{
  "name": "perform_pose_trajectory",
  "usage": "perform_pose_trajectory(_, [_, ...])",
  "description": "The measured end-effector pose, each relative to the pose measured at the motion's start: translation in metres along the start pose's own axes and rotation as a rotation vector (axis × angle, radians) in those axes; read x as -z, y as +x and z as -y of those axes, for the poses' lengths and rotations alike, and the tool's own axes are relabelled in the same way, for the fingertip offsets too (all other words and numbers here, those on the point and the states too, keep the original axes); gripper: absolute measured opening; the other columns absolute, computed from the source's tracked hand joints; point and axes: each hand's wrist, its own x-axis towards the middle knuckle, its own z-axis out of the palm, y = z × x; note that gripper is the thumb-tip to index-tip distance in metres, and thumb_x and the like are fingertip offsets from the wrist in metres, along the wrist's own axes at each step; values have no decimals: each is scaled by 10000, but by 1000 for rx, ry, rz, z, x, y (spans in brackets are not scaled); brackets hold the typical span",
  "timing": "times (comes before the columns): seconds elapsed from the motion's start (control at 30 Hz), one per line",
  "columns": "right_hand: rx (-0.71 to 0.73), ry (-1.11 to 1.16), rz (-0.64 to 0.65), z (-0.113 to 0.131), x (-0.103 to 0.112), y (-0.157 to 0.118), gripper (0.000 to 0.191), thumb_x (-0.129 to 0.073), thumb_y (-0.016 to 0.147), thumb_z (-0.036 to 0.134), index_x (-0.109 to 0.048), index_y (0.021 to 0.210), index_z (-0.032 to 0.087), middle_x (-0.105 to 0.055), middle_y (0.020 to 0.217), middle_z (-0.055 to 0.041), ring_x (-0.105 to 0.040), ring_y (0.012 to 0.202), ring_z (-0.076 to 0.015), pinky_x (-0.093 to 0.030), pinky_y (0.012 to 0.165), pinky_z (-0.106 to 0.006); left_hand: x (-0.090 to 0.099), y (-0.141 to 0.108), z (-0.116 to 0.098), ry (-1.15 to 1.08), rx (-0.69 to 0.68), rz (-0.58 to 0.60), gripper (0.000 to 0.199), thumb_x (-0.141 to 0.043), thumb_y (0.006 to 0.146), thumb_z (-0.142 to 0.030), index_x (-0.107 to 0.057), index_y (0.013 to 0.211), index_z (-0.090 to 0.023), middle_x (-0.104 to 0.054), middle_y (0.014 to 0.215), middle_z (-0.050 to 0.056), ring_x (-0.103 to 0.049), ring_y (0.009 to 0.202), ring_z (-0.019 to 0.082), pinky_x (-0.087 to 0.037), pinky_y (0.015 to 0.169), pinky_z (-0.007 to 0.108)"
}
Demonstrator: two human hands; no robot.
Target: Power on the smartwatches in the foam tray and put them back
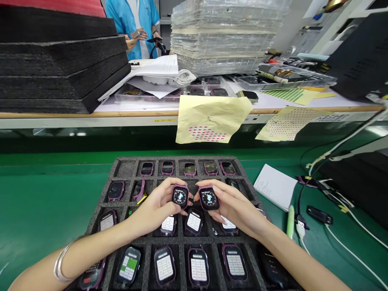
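Observation:
Over the middle of a dark foam tray (178, 240), my left hand (162, 206) grips a purple-framed smartwatch (180, 197) with a lit clock face. Beside it, my right hand (228, 202) is closed on a second smartwatch (209, 198) showing a similar dial. The two watches are close together but apart, screens up. Several more watch bodies lie in the tray's compartments. The front rows, such as one watch (198, 266), show white grids; one screen (128, 264) is partly green. Back-row screens (190, 169) are dark. My forearms hide parts of the tray.
A notepad (275, 186), a green pen (290, 222) and cables (348, 250) lie right of the tray on the green table (45, 210). Behind, a shelf holds black foam blocks (60, 64) and stacked clear trays (224, 36). A person in blue (142, 44) stands beyond.

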Motion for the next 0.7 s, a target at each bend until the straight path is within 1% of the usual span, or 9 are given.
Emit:
perform_pose_trajectory(0.1, [10,-15,-22,0,0,0,297,-565,935,342,-595,1190,191,-640,926,-87,-527,509,-93,-410,438,-207,1,1,0,8,-16,-25,400,-514,713,-32,-504,1078,-194,-622,1016,55,-600,969,194,-559,805,362])
perform_pose_trajectory(0.23, [10,-55,-33,2,0,0,288,-556,940,327,-595,1186,181,-629,817,-51,-621,570,-144,-497,478,-234,3,1,2,2,-33,-19,348,-526,744,-52,-520,1065,-187,-637,1028,65,-620,980,209,-563,795,361])
perform_pose_trajectory(0.3, [10,-51,-26,3,0,0,292,-536,947,325,-582,1192,173,-645,876,-76,-642,590,-156,-516,494,-247,3,1,3,-5,-37,-9,310,-548,766,-80,-526,1056,-188,-641,1023,63,-629,980,212,-566,791,361])
perform_pose_trajectory(0.4, [3,-18,-26,3,-1,-1,289,-518,950,320,-549,1203,183,-654,979,-110,-634,575,-149,-505,471,-244,2,1,4,-8,-35,-15,242,-583,808,-142,-526,1039,-185,-642,998,57,-639,958,203,-577,776,357])
perform_pose_trajectory(0.53, [4,-1,-44,4,-3,-1,254,-550,929,334,-571,1129,178,-655,959,-111,-608,553,-141,-479,449,-234,1,1,5,5,-20,-14,224,-619,840,-239,-516,1030,-180,-643,954,55,-657,923,202,-587,743,344])
perform_pose_trajectory(0.7, [9,4,-55,3,-3,-1,258,-564,924,356,-602,1105,177,-653,969,-116,-576,544,-123,-456,455,-228,0,1,5,-2,-13,-23,277,-671,810,-297,-516,1010,-183,-660,917,53,-667,870,194,-590,670,307])
